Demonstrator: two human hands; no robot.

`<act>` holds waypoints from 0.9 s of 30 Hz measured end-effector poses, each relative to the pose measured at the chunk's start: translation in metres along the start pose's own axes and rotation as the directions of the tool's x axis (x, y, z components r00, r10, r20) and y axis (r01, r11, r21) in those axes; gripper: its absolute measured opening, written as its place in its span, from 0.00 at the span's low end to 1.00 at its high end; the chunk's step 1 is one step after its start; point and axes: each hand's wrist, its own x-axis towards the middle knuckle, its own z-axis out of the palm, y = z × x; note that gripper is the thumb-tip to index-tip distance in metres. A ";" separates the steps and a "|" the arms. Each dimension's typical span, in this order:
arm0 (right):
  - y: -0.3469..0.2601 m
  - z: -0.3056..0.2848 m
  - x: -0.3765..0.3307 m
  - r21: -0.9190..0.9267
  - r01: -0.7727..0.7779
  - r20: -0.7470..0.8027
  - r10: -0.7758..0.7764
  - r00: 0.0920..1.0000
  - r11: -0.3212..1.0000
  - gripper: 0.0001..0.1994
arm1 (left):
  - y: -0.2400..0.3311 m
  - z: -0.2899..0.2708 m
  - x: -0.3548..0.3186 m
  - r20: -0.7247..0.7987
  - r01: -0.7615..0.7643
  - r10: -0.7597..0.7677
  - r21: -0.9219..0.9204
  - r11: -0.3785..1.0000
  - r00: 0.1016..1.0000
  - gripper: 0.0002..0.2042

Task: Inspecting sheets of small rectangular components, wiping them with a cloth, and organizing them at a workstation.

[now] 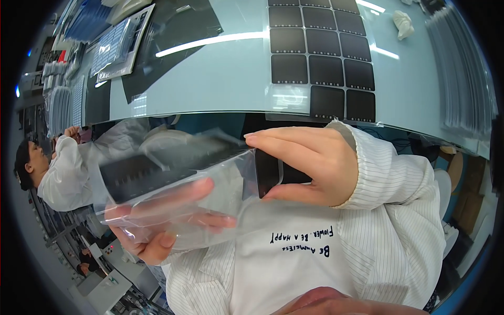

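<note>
In front of my chest I hold a clear plastic film [210,231] with black square pieces on it, folded and smeared by motion. One black piece [131,176] shows at its left part. My left hand [157,226] grips the film's lower left edge, partly seen through the plastic. At the film's right end, the fingers and thumb of my right hand [320,165] pinch a black square piece [266,173] by its upper and lower edges. On the table beyond lies a sheet of black square pieces [326,71] in rows, with one bare clear square [290,98] at its near left corner.
A glossy table [210,84] spans the far side, its near edge just beyond my hands. Plastic-wrapped packs [123,44] and a dark sheet [173,37] lie left; a crumpled white wad [403,24] and a stack of clear sheets [462,73] lie right. Another person [65,173] sits at left.
</note>
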 end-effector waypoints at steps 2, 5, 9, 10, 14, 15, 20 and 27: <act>0.000 0.004 0.002 0.018 -0.004 -0.032 0.005 0.999 1.000 0.33 | -0.001 -0.004 0.000 0.003 -0.089 0.089 0.053 0.995 0.996 0.35; 0.003 0.006 -0.003 0.030 0.041 -0.075 -0.039 0.996 0.999 0.32 | -0.008 -0.014 0.007 0.044 -0.223 0.219 0.102 0.970 0.975 0.32; 0.000 0.001 -0.010 0.067 0.004 -0.115 0.003 0.993 0.998 0.32 | 0.013 -0.010 -0.008 -0.223 0.271 -0.205 0.324 0.906 0.953 0.23; -0.002 0.001 -0.011 0.072 0.010 -0.112 -0.002 0.994 0.997 0.32 | 0.011 -0.010 -0.022 -0.230 0.274 -0.205 0.327 0.904 0.951 0.23; -0.009 -0.001 -0.011 0.123 0.029 -0.138 -0.012 0.990 0.992 0.34 | 0.013 -0.010 -0.038 -0.223 0.238 -0.175 0.303 0.923 0.959 0.21; -0.010 -0.001 -0.011 0.166 0.011 -0.143 0.014 0.990 0.986 0.34 | 0.013 -0.009 -0.037 -0.237 0.232 -0.162 0.306 0.923 0.958 0.21; -0.007 0.004 -0.014 0.383 -0.080 -0.251 0.187 0.950 0.920 0.35 | 0.007 -0.009 -0.029 -0.287 0.188 -0.097 0.312 0.931 0.953 0.23; 0.017 -0.044 -0.015 0.591 0.107 -0.626 0.372 0.685 0.799 0.33 | 0.031 -0.020 -0.062 -0.419 0.111 0.072 0.395 0.912 0.905 0.28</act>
